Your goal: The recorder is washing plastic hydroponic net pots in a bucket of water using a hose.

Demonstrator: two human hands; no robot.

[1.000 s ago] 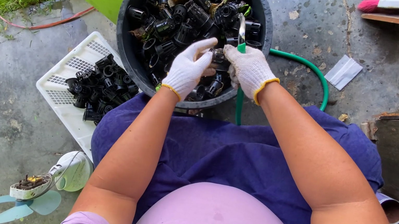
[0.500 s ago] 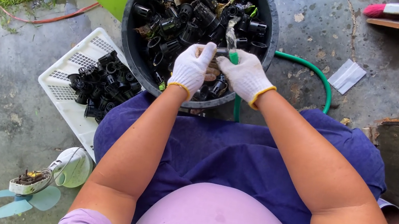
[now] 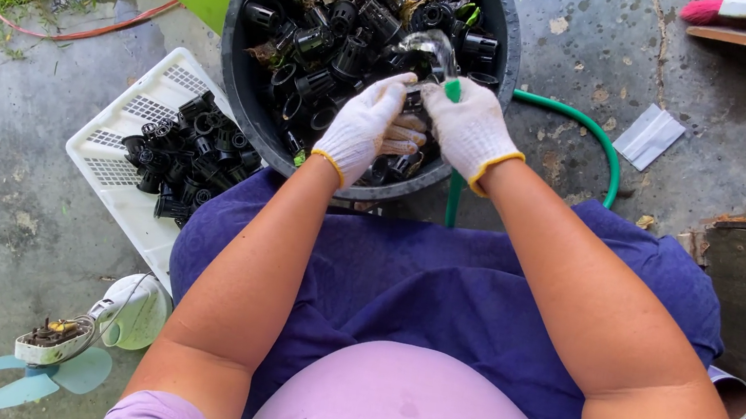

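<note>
Hands (image 3: 420,128) now closer together over tub (image 3: 246,72).

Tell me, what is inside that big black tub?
The black tub holds many small black plastic pots, some dead leaves and running water. Both gloved hands cover the pots beneath them, and the tub's bottom is hidden.
</note>
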